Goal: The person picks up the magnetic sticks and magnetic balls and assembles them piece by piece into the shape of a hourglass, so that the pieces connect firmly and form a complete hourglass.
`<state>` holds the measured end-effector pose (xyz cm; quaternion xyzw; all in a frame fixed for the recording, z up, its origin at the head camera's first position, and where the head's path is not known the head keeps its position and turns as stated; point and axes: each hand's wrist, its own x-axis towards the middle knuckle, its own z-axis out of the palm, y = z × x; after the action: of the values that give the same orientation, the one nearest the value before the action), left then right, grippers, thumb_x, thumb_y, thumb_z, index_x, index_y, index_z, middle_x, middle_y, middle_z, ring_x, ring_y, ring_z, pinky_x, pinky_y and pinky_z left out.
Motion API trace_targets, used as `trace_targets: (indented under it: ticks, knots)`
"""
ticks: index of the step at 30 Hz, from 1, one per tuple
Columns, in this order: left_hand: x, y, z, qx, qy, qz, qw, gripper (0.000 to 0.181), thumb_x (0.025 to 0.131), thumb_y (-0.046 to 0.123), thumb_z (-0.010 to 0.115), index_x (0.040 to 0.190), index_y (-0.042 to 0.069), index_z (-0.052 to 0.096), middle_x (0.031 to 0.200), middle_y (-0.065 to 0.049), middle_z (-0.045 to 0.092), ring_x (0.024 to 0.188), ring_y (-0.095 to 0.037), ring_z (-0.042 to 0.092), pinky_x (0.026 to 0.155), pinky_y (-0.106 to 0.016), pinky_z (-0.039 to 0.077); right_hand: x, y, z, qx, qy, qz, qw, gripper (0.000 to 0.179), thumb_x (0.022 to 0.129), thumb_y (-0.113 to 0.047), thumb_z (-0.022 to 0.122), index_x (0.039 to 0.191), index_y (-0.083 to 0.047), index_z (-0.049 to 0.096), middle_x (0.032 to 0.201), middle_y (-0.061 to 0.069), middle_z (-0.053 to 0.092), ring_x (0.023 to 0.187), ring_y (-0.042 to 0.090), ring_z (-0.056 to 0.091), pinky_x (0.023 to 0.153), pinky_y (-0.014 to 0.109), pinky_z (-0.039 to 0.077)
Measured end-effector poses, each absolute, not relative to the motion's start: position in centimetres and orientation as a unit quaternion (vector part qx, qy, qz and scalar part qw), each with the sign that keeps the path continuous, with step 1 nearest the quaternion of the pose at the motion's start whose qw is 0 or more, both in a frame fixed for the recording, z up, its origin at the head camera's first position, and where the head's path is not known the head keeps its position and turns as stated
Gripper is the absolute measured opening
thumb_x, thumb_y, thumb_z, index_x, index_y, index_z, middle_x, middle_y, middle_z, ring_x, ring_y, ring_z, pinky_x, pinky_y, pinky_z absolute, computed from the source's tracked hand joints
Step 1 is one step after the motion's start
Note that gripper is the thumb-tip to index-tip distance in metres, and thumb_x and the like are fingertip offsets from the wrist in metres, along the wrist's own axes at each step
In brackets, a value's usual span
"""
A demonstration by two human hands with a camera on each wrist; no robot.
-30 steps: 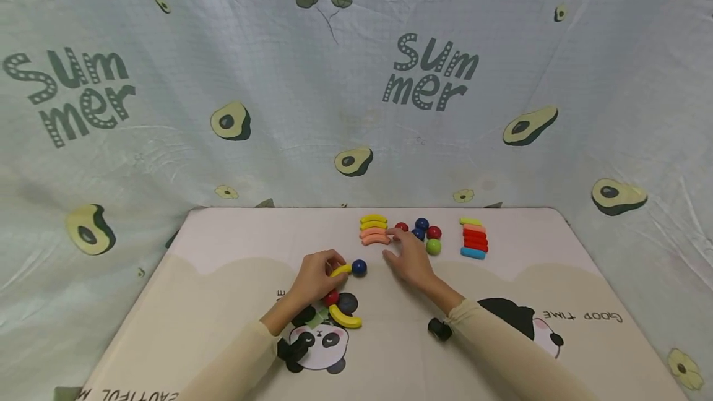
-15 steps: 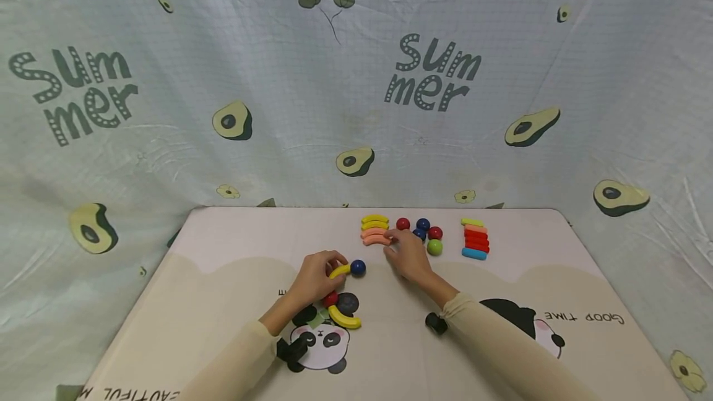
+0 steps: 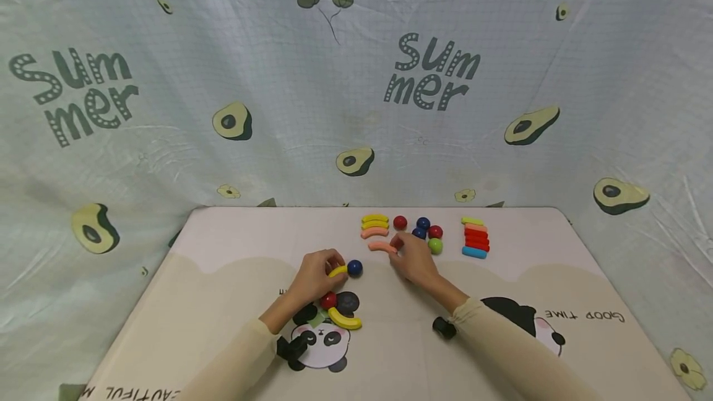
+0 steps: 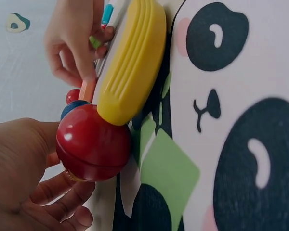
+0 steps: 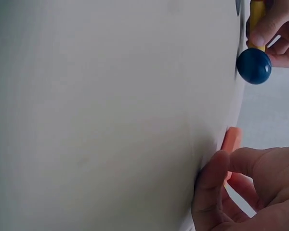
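Observation:
My left hand point(image 3: 313, 274) pinches a curved yellow toy stick point(image 3: 338, 271) on the table. A dark blue ball point(image 3: 354, 268) touches that stick's right end. Just below the left hand, a red ball point(image 3: 328, 300) touches a second curved yellow stick point(image 3: 344, 320); both loom large in the left wrist view. My right hand point(image 3: 414, 262) pinches the right end of a curved pink stick point(image 3: 381, 247) between thumb and fingers. In the right wrist view only part of this pink stick point(image 5: 232, 137) shows past the fingertips.
Behind the held pink stick lie another pink stick point(image 3: 375, 232) and two yellow sticks point(image 3: 375, 222). Red, blue and green balls point(image 3: 435, 245) cluster beyond the right hand. Several short straight sticks point(image 3: 476, 241) line up farther right. A printed cloth backdrop point(image 3: 356, 91) hangs behind the table.
My right hand has drawn the nearest pink stick toward me, away from the row. The left hand has stayed nearly still, keeping its hold on the yellow stick.

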<state>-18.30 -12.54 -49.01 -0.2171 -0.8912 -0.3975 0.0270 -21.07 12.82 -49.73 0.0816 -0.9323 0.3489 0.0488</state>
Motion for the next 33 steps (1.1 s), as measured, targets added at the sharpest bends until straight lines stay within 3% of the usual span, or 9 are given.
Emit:
trace_targets:
  ticks: [8, 17, 27, 33]
  knots:
    - [-18.5, -12.7, -48.8, -0.218, -0.892, -0.395, 0.018, 0.017, 0.083, 0.008, 0.083, 0.096, 0.007, 0.071, 0.079, 0.001, 0.062, 0.071, -0.014, 0.055, 0.063, -0.023, 0.05, -20.0, 14.1, -49.1, 0.098, -0.937, 0.333, 0.031, 0.019, 0.087, -0.007, 0.081, 0.098, -0.009, 0.065, 0.088, 0.003, 0.065, 0.078, 0.019, 0.055, 0.075, 0.034, 0.052]
    - [-18.5, -12.1, -48.8, -0.209, -0.896, -0.392, -0.002, 0.032, 0.083, 0.013, 0.086, 0.111, 0.007, 0.073, 0.085, 0.0, 0.062, 0.074, -0.014, 0.054, 0.066, -0.024, 0.048, -20.0, 14.0, -49.0, 0.121, -0.945, 0.3, 0.036, 0.031, 0.088, -0.019, 0.083, 0.115, -0.01, 0.069, 0.092, 0.005, 0.066, 0.079, 0.019, 0.056, 0.073, 0.033, 0.052]
    - [-18.6, -11.8, -48.9, -0.234, -0.889, -0.393, 0.01, 0.033, 0.085, 0.017, 0.086, 0.113, 0.006, 0.075, 0.091, -0.006, 0.068, 0.077, -0.016, 0.056, 0.068, -0.026, 0.048, -20.6, 13.7, -48.9, 0.138, -0.945, 0.296, 0.022, 0.031, 0.091, -0.025, 0.08, 0.12, -0.014, 0.074, 0.092, 0.002, 0.065, 0.082, 0.017, 0.056, 0.073, 0.031, 0.052]
    - [-18.5, -11.8, -48.9, -0.228, -0.892, -0.391, 0.01, 0.032, 0.085, 0.017, 0.086, 0.113, 0.007, 0.075, 0.092, -0.005, 0.068, 0.078, -0.015, 0.056, 0.069, -0.026, 0.049, -21.2, 13.5, -48.7, 0.152, -0.941, 0.301, 0.005, 0.025, 0.091, -0.028, 0.079, 0.111, -0.013, 0.076, 0.09, 0.001, 0.062, 0.082, 0.017, 0.055, 0.075, 0.031, 0.051]
